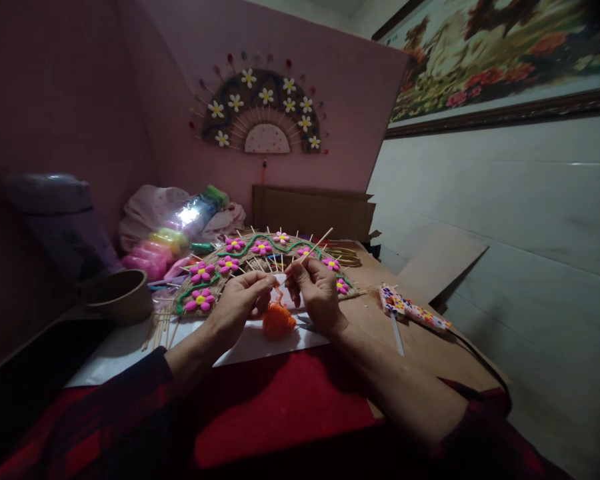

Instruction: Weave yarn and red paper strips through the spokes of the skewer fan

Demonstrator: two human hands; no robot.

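Head view, centre: left hand (245,293), thumb and forefinger pinched on a thin orange yarn strand (280,295); right hand (316,290), fingertips clenched on a slender, pale wooden stick (319,244), its far end tilted up to the right. The strand rises to the fingertips from a soft, fuzzy orange yarn ball (279,322), which lies just below the hands on a smooth white sheet (240,353). Grey metal scissor blades (306,324), right of the ball, partly hidden.

Beyond the hands: half-round panel of coarse brown twine (215,270), bearing magenta, yellow-centred flowers, a wavy green cord and protruding sticks.

Left: round, matt brown tub (120,297); farther off, glossy clear bag of coloured, rounded packs (165,240).

Right, on flat brown cardboard (360,340): flower-patterned glue gun (413,311) with a white stick.

Near: tabletop covered by plain red cloth (270,407).

Far wall: dark half-round panel with white flowers (266,107).
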